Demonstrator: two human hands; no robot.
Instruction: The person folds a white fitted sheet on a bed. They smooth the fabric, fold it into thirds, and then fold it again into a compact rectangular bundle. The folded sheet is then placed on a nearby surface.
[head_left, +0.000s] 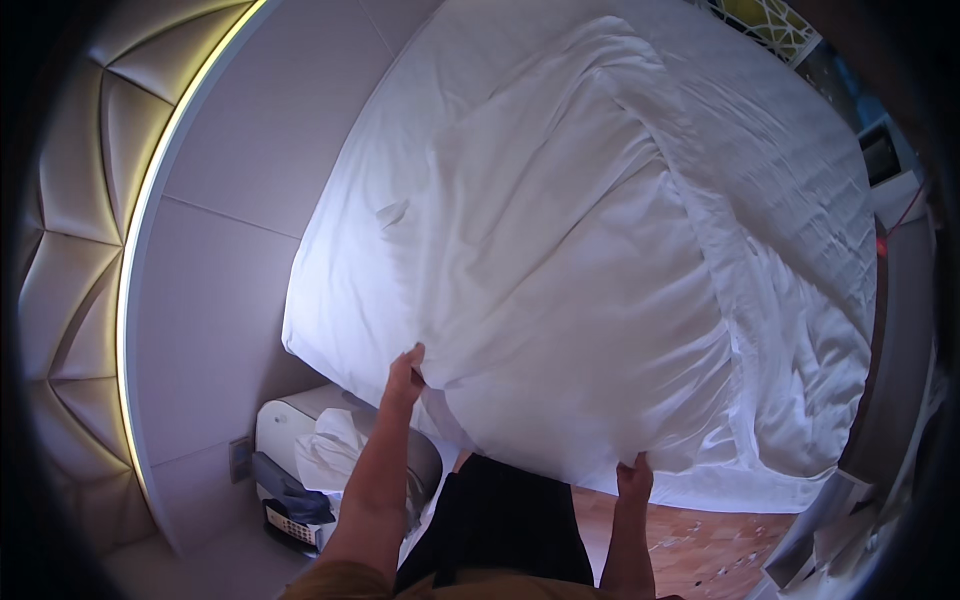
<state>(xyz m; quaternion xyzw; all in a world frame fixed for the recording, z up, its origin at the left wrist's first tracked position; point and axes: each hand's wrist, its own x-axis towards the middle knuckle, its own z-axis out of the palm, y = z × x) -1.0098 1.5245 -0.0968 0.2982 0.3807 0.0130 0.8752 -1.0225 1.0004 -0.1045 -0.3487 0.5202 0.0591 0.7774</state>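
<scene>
A white duvet (570, 300) lies spread over the bed, wrinkled, with a raised fold running along its right side. My left hand (407, 373) grips the duvet's near edge toward the left. Farther right along the same edge, my right hand (635, 475) pinches the cloth between thumb and fingers. Between both hands the fabric hangs a little in front of my dark shorts. Under the duvet a white bed sheet (780, 150) covers the mattress, showing at the far right and along the left side.
Left of me stands a bedside table (281, 416) carrying crumpled white cloth (330, 450), a dark blue cloth (292, 491) and a keypad telephone (290, 525). A panelled wall (217, 300) with a lit strip borders the bed. Pale scraps lie on the wooden floor (705, 540).
</scene>
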